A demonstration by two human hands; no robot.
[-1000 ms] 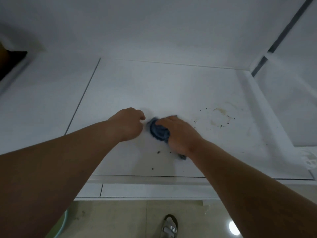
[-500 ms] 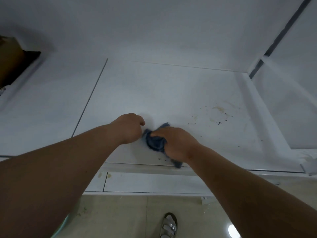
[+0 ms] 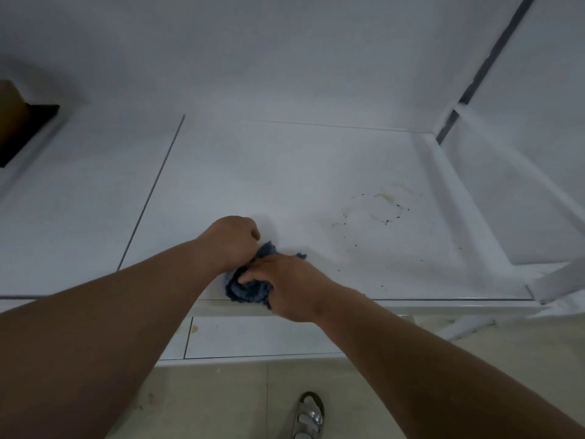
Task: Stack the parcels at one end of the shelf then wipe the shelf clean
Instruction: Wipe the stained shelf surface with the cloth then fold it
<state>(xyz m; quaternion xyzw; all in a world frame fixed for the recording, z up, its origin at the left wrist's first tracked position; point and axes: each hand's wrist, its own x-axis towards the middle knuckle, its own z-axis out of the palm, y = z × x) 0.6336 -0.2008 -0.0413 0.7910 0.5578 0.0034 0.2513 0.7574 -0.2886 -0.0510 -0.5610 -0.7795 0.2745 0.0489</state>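
Note:
A crumpled blue cloth [image 3: 250, 288] lies at the front edge of the white shelf [image 3: 285, 172]. My right hand [image 3: 291, 286] presses down on it, fingers curled over the cloth. My left hand [image 3: 232, 242] is a closed fist right beside the cloth, touching its upper left part. Brown stains and dark crumbs [image 3: 384, 209] mark the shelf to the right of the hands. A brown parcel [image 3: 11, 112] on a dark flat one [image 3: 28, 131] shows at the far left edge, mostly cut off.
A white upright frame and side panel [image 3: 493, 198] close the shelf's right end. A lower white shelf [image 3: 262, 340] juts out below the front edge. On the beige floor under it is a foot in a grey sandal [image 3: 308, 418].
Both hands and the cloth have slid toward me, from mid-shelf to its front edge. The view has shifted, bringing the parcels at the left further into sight.

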